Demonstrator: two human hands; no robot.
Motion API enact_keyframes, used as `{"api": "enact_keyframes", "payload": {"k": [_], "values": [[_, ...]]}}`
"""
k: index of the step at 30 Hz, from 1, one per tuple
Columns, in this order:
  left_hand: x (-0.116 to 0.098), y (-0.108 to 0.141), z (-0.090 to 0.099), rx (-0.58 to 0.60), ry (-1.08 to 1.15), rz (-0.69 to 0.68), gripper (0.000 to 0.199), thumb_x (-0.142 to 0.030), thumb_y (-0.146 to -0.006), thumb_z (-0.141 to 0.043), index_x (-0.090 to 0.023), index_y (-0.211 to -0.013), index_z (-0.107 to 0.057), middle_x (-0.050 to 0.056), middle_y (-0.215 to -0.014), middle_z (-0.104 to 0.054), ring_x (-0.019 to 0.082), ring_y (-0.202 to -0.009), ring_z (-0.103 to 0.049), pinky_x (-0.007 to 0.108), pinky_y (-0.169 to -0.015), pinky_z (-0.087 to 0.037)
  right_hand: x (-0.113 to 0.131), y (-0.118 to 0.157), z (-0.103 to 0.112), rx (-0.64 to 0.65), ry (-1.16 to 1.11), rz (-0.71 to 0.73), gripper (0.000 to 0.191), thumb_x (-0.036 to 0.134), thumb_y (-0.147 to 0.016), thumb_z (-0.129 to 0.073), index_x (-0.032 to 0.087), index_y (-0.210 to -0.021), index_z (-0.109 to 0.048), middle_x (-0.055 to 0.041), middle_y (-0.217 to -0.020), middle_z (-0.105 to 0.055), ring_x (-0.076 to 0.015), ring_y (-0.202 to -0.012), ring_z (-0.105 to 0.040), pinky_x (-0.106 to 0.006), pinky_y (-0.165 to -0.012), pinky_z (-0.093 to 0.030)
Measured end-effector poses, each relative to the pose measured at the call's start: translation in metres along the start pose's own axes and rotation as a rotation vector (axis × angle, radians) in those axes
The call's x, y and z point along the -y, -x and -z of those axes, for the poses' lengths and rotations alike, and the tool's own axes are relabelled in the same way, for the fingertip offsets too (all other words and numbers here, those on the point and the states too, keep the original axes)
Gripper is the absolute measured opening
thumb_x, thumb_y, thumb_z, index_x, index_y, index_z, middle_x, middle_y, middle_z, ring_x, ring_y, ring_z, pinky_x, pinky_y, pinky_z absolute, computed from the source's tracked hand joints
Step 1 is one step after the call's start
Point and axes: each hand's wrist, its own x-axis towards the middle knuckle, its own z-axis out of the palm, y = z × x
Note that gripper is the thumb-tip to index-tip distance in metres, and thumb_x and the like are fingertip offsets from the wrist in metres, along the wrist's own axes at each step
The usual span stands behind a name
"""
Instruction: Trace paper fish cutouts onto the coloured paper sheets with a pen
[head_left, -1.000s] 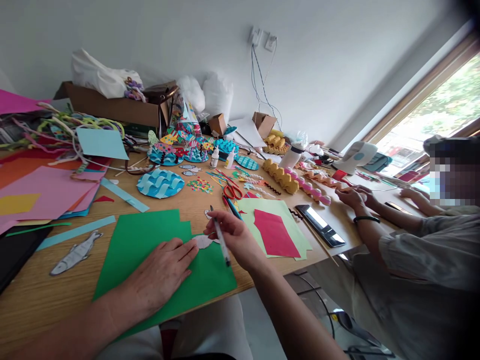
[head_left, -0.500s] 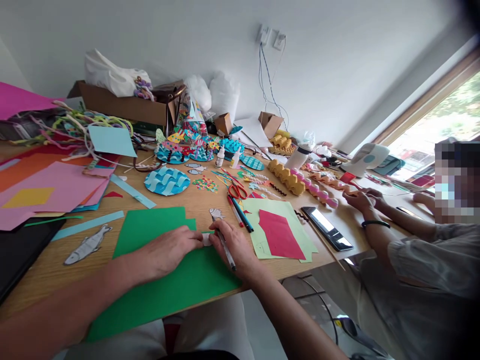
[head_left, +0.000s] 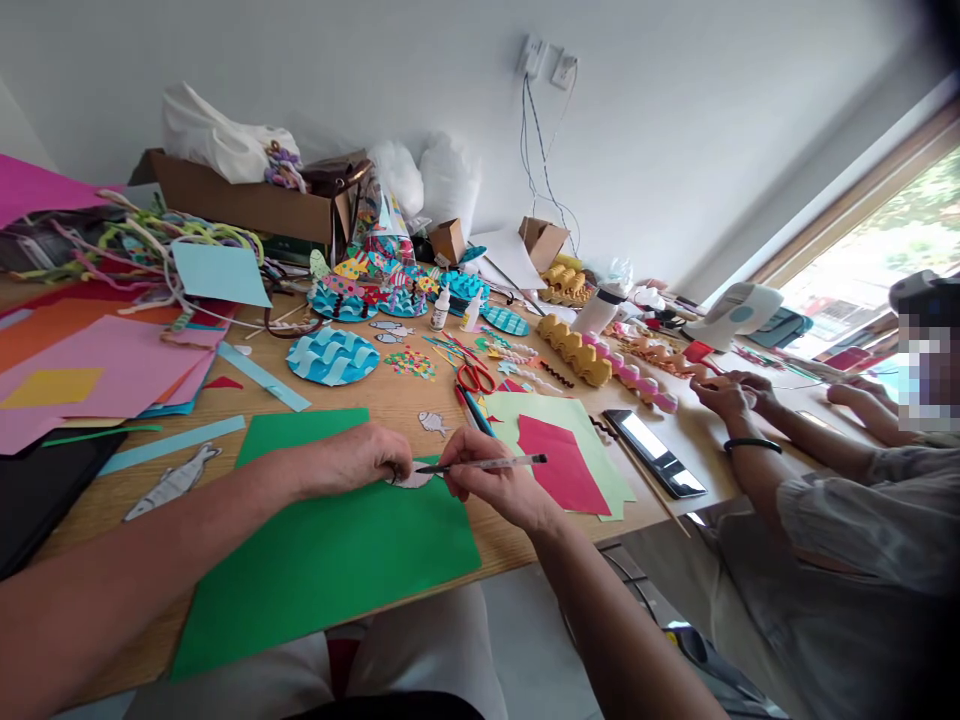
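My left hand is closed at the left end of a small pale paper fish, its fingertips pinched on that edge. The fish is over the upper edge of a green sheet. A slim pen is gripped in my right hand; it lies almost level, its dark tip pointing left at the fish. My right fingers are close to the fish's other end; whether they touch it I cannot tell. Just beyond my hands lies another fish cutout, and a longer one rests left of the green sheet.
Red scissors, markers and a red sheet on light green paper lie to the right, beside a phone. Blue woven paper and glue bottles stand farther back. A co-worker's hands work at right.
My right hand has turned, swinging the pen from pointing away from me to nearly level, tip leftward. More of the small fish shows between my hands. The green sheet's upper edge looks different.
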Motion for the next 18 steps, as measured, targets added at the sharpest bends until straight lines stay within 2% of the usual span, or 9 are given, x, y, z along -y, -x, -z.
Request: {"api": "enact_keyframes", "payload": {"k": [5,11,18], "values": [[0.0,-0.001,0.003,0.024,0.053,0.026,0.02,-0.005,-0.074,-0.045,-0.017,-0.076,-0.061,-0.002,-0.075,-0.062,0.012,-0.07,-0.055,0.02,-0.063,-0.038,-0.001,-0.008,-0.01,0.043,0.207,0.062,0.008,0.012,-0.071,-0.053,0.018,-0.075,-0.055,0.0044,-0.065,-0.052,-0.0088,-0.06,-0.046,-0.018,-0.052,-0.034],[-0.002,0.0,0.007,0.05,0.111,0.064,0.023,-0.003,-0.07,-0.045,-0.017,-0.08,-0.061,-0.002,-0.077,-0.063,0.013,-0.072,-0.056,0.019,-0.065,-0.04,-0.006,-0.018,-0.015,0.033,0.229,0.022,0.014,0.005,-0.067,-0.051,0.017,-0.07,-0.056,0.0046,-0.062,-0.053,-0.0084,-0.057,-0.046,-0.017,-0.051,-0.035],[0.0,0.002,0.008,0.059,0.153,0.068,0.028,-0.001,-0.068,-0.044,-0.019,-0.084,-0.059,-0.004,-0.078,-0.063,0.012,-0.074,-0.057,0.018,-0.066,-0.041,-0.007,-0.02,-0.017,0.047,0.215,0.049,0.016,0.003,-0.065,-0.05,0.017,-0.068,-0.056,0.0043,-0.063,-0.054,-0.0085,-0.058,-0.047,-0.018,-0.054,-0.037]]}}
